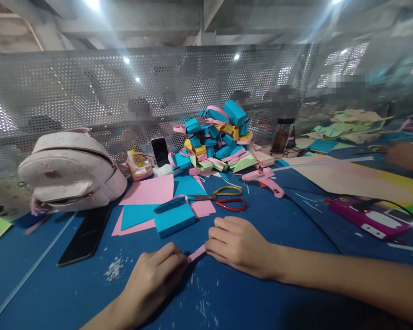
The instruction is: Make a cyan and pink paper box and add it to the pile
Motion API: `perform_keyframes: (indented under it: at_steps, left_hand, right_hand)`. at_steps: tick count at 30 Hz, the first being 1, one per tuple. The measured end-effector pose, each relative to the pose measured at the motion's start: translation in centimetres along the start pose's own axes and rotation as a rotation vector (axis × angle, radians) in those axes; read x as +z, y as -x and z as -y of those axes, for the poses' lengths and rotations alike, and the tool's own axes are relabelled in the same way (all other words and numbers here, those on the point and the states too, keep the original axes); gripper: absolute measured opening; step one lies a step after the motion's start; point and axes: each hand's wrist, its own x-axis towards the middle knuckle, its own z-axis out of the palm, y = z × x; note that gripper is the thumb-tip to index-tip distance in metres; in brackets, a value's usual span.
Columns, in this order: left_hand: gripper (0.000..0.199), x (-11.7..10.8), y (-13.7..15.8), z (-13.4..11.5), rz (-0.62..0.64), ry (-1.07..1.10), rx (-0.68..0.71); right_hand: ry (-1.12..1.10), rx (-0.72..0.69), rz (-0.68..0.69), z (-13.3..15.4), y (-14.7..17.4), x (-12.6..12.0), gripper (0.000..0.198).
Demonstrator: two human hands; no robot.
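A narrow pink paper strip (197,253) runs between my two hands, low over the blue table. My left hand (158,272) is closed on its left end, fingers curled downward. Its other end is gripped by my right hand (236,245), whose fingers are folded over it. Just beyond my hands sits a folded blue paper box (175,219) with a raised flap or band on top. Behind it, scissors (218,197) with one yellow and one red handle lie open beside pink and blue paper sheets (147,190). A pink glue gun (265,180) rests to their right.
A heap of blue, pink, yellow and green paper boxes (213,142) stands behind the sheets. Left are a white backpack (72,167) and a black phone (86,234). At right lie a purple power strip (368,217) with cables and another person's hand (408,156). Perforated metal panels (192,87) rise behind.
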Motion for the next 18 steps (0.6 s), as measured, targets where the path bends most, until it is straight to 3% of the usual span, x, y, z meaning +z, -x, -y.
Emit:
perform_keyframes:
  at_steps: [11, 15, 18]
  left_hand:
    - [0.020, -0.3, -0.1, -0.2, -0.014, 0.078, -0.018]
    - [0.014, -1.7, -1.3, 0.9, -0.088, 0.255, -0.099]
    - [0.018, -3.1, -3.0, 3.1, -0.102, 0.280, -0.210]
  right_hand:
    - [-0.072, 0.018, 0.019, 0.0, -0.5, -0.7, 0.021]
    - [-0.135, -0.017, 0.066, -1.4, -1.7, -2.9, 0.019]
    - [-0.169, 0.036, 0.103, -3.0, -3.2, -5.3, 0.014]
